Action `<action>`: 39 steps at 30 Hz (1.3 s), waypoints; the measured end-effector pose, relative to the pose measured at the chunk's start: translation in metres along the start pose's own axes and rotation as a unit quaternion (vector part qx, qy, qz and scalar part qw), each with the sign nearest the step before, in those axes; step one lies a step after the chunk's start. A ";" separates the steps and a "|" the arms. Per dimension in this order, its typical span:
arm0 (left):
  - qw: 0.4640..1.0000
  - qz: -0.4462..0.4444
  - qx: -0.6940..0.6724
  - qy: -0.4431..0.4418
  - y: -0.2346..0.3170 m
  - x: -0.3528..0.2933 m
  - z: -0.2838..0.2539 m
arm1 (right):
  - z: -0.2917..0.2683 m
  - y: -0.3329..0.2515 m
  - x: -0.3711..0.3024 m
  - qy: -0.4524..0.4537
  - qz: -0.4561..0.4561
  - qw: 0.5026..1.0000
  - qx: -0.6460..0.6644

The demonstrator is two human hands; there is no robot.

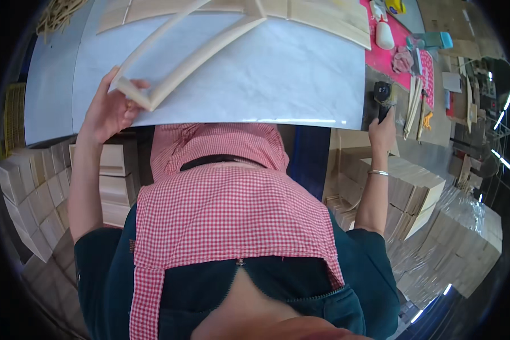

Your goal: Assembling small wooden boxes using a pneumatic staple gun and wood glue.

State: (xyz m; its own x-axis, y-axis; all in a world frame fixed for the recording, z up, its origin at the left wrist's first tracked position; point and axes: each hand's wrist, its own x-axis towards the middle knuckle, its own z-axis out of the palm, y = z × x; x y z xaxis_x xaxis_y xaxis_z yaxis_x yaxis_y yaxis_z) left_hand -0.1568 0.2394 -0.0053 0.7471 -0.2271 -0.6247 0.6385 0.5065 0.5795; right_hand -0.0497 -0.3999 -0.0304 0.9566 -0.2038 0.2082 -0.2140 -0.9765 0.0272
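My left hand (112, 113) grips the near left corner of a pale wooden frame (194, 65), with the thumb and fingers around its short end piece. The frame is raised and tilted over the table, and its far part runs out of the top of the view. At the table's right end my right hand (383, 130) is closed around the dark handle of a black tool with a round head (382, 92). The tool's exact kind is not clear.
The pale marbled table (266, 85) has a wooden panel (323, 21) along its far side. To the right are a white bottle (385, 35), a crumpled cloth (402, 60) and thin wood strips (413, 105). Wooden box stacks (39, 181) and wrapped stacks (459, 243) flank me.
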 end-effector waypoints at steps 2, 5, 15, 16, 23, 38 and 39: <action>0.998 -0.013 0.001 0.065 0.006 -0.006 0.009 | 0.014 0.015 0.009 -0.014 0.038 0.999 -0.032; 0.990 -0.031 -0.017 0.140 0.001 -0.012 -0.036 | 0.004 0.029 0.026 -0.048 0.061 0.996 -0.046; 0.943 0.123 -0.034 0.306 0.002 -0.045 -0.050 | 0.018 0.036 0.218 -0.078 -0.096 0.983 0.134; 0.930 0.116 -0.058 0.343 -0.002 -0.050 -0.047 | 0.041 0.037 0.249 -0.101 -0.066 0.993 0.013; 0.902 0.141 0.105 0.393 0.003 -0.032 -0.016 | 0.147 0.007 0.331 -0.089 -0.382 0.920 -0.003; 0.811 0.272 -0.022 0.518 -0.003 -0.045 -0.020 | -0.007 -0.270 -0.045 -0.110 -0.388 0.844 0.354; 0.812 0.274 -0.023 0.515 -0.004 -0.050 -0.026 | -0.015 -0.297 -0.064 -0.081 -0.467 0.791 0.387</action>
State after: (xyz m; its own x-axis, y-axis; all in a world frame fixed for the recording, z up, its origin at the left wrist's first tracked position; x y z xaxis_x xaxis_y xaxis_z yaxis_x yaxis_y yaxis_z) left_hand -0.2013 0.2705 0.0102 0.3517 0.8464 -0.3999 0.2369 0.3328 0.9127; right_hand -0.0501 -0.0959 -0.0367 0.6520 0.6866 0.3216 0.7266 -0.4445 -0.5240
